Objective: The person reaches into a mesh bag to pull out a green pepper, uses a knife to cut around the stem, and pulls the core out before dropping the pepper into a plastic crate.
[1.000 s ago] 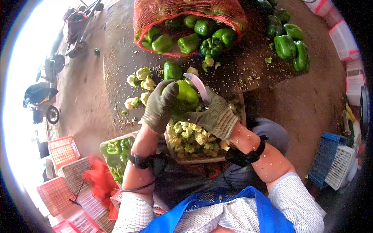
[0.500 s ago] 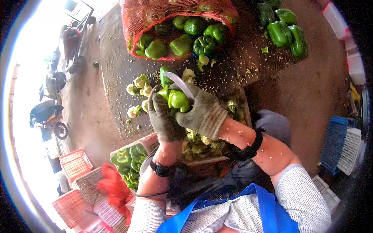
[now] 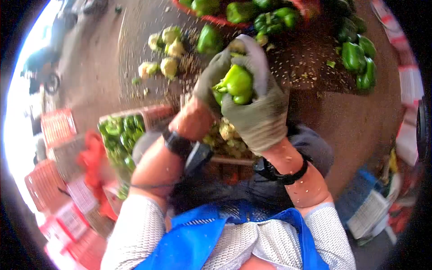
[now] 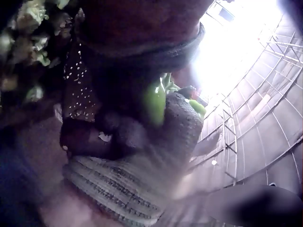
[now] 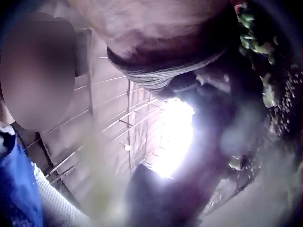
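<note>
The grey-gloved left hand and right hand are curling closely round a glossy light-green bell pepper between them; at the right hand's far end a pale blurred streak, possibly a blade, is risking cuts if the pepper is slipping.

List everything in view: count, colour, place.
held pepper: one, bright green, centre
possible blade: one, pale, blurred, beside held pepper
board: one, dark, ahead
loose pepper: one, green, on board
cores: about five, cream and green, board's left
seeds: many, pale, on board
net bag: one, red, top edge, green peppers inside
other peppers: several, green, right
pepper crate: one, pale, left
core bin: one, brownish, lower centre
stacked crates: several, pink and white, far left
netting: one piece, red, left
side crates: several, blue and white, right
apron: one, blue, torso
left hand: one, grey glove, on held pepper
right hand: one, grey glove, on held pepper
</note>
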`<state>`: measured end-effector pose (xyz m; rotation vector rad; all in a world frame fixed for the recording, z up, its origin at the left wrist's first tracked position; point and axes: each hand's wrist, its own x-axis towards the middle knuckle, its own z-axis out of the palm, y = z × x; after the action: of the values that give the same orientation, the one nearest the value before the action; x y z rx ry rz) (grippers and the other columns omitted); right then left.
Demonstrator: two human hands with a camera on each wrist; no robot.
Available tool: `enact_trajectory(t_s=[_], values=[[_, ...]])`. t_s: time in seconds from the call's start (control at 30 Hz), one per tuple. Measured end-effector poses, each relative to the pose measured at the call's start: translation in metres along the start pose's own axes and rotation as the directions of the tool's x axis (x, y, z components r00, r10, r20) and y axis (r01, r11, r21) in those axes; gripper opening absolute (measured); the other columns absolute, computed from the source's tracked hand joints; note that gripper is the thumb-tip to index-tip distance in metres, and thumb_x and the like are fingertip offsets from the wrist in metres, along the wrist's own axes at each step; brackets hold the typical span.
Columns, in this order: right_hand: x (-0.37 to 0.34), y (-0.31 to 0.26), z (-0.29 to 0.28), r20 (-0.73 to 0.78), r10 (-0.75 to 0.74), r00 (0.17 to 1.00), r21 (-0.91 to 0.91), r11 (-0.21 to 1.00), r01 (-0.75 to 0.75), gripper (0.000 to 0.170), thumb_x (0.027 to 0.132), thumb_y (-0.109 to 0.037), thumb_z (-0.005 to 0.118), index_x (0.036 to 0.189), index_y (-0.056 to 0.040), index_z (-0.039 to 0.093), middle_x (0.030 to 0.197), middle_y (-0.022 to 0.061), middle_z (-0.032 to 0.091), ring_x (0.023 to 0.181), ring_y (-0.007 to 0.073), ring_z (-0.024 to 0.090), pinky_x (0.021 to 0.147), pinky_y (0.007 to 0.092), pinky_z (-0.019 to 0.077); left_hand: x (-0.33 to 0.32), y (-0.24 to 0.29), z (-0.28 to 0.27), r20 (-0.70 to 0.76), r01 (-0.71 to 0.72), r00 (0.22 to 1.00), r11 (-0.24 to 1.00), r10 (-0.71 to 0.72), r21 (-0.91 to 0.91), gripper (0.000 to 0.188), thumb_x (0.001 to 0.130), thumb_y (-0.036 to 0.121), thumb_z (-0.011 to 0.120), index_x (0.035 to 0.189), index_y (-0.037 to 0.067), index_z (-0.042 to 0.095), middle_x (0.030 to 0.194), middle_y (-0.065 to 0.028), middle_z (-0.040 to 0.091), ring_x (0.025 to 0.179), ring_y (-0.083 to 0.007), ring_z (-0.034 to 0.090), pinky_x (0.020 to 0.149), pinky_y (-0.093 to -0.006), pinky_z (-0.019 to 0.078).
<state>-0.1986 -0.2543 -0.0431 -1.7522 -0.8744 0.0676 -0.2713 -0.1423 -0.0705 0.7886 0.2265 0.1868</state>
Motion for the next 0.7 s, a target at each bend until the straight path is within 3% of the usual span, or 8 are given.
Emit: enact_trajectory(t_s=[0.1, 0.17, 0.23, 0.27, 0.33, 0.37, 0.5, 0.7], values=[[-0.006, -0.016, 0.004, 0.138, -0.122, 0.983, 0.041, 0.992, 0.117, 0.058, 0.065, -0.010, 0.074, 0.121, -0.0086, 0.058, 0.114, 0.0168, 0.061, 0.104, 0.0379, 0.060, 0.094, 0.0419, 0.0499, -0.020, -0.017, -0.013, -0.005, 0.030, 0.999, 0.978, -0.031, -0.205, 0.029, 0.104, 0.031, 0.047, 0.124, 0.013, 0.056, 0.112, -0.0015, 0.065, 0.099, -0.0156, 0.064, 0.086, -0.0308, 0.0536], [-0.002, -0.014, 0.003, 0.211, -0.028, 0.977, 0.120, 0.993, 0.003, 0.057, 0.067, -0.010, 0.073, 0.121, -0.0089, 0.058, 0.117, 0.0145, 0.060, 0.107, 0.0346, 0.061, 0.095, 0.0393, 0.0492, -0.002, -0.012, -0.022, 0.045, 0.150, 0.988, 0.864, -0.147, -0.480, 0.028, 0.104, 0.033, 0.046, 0.119, 0.013, 0.060, 0.105, -0.0035, 0.068, 0.094, -0.0179, 0.066, 0.083, -0.0310, 0.0548], [0.004, -0.006, -0.006, 0.279, 0.173, 0.945, 0.254, 0.935, -0.247, 0.060, 0.070, -0.010, 0.071, 0.127, -0.0060, 0.053, 0.125, 0.0121, 0.056, 0.107, 0.0295, 0.062, 0.096, 0.0351, 0.0485, 0.023, 0.001, -0.028, 0.002, 0.215, 0.968, 0.827, -0.251, -0.520, 0.032, 0.101, 0.041, 0.051, 0.110, 0.012, 0.062, 0.096, -0.0082, 0.069, 0.083, -0.0229, 0.067, 0.076, -0.0343, 0.0565], [0.009, -0.001, -0.012, 0.255, 0.210, 0.944, 0.274, 0.920, -0.279, 0.065, 0.073, -0.012, 0.071, 0.132, -0.0063, 0.045, 0.123, 0.0116, 0.058, 0.104, 0.0277, 0.063, 0.093, 0.0348, 0.0498, 0.026, 0.012, -0.019, -0.199, 0.089, 0.952, 0.834, -0.231, -0.544, 0.041, 0.099, 0.050, 0.051, 0.106, 0.011, 0.062, 0.093, -0.0089, 0.068, 0.079, -0.0224, 0.066, 0.068, -0.0335, 0.0557], [0.017, 0.013, -0.023, 0.211, 0.266, 0.941, 0.325, 0.889, -0.324, 0.078, 0.078, -0.016, 0.071, 0.142, -0.0067, 0.028, 0.118, 0.0106, 0.060, 0.099, 0.0240, 0.064, 0.088, 0.0342, 0.0524, 0.024, 0.021, -0.061, -0.029, 0.145, 0.980, 0.807, -0.197, -0.573, 0.049, 0.096, 0.057, 0.050, 0.107, 0.010, 0.062, 0.096, -0.0108, 0.069, 0.081, -0.0236, 0.067, 0.065, -0.0348, 0.0566], [0.017, 0.018, -0.028, 0.195, 0.300, 0.934, 0.370, 0.859, -0.354, 0.085, 0.080, -0.018, 0.071, 0.147, -0.0070, 0.019, 0.116, 0.0102, 0.062, 0.097, 0.0222, 0.064, 0.085, 0.0339, 0.0537, 0.020, 0.031, -0.065, -0.084, 0.074, 0.986, 0.836, -0.142, -0.543, 0.056, 0.094, 0.062, 0.049, 0.111, 0.010, 0.061, 0.100, -0.0126, 0.069, 0.084, -0.0247, 0.067, 0.064, -0.0359, 0.0575], [0.007, -0.007, -0.045, 0.416, 0.493, 0.764, 0.495, 0.582, -0.645, 0.062, 0.080, -0.028, 0.070, 0.133, -0.0070, 0.047, 0.104, 0.0060, 0.066, 0.068, 0.0155, 0.065, 0.052, 0.0271, 0.0529, -0.003, 0.074, -0.057, -0.226, -0.137, 0.974, 0.851, 0.022, -0.507, 0.068, 0.088, 0.073, 0.048, 0.120, 0.014, 0.059, 0.117, -0.0144, 0.064, 0.103, -0.0315, 0.065, 0.082, -0.0470, 0.0570], [-0.019, -0.037, -0.022, 0.345, 0.331, 0.878, 0.644, 0.597, -0.478, 0.067, 0.075, -0.034, 0.077, 0.130, -0.0044, 0.051, 0.111, 0.0035, 0.062, 0.095, 0.0174, 0.064, 0.074, 0.0328, 0.0581, -0.110, 0.142, -0.065, -0.272, -0.364, 0.913, 0.907, 0.304, -0.211, 0.051, 0.096, 0.050, 0.055, 0.128, 0.010, 0.054, 0.116, -0.0138, 0.064, 0.104, -0.0315, 0.065, 0.081, -0.0469, 0.0579]])
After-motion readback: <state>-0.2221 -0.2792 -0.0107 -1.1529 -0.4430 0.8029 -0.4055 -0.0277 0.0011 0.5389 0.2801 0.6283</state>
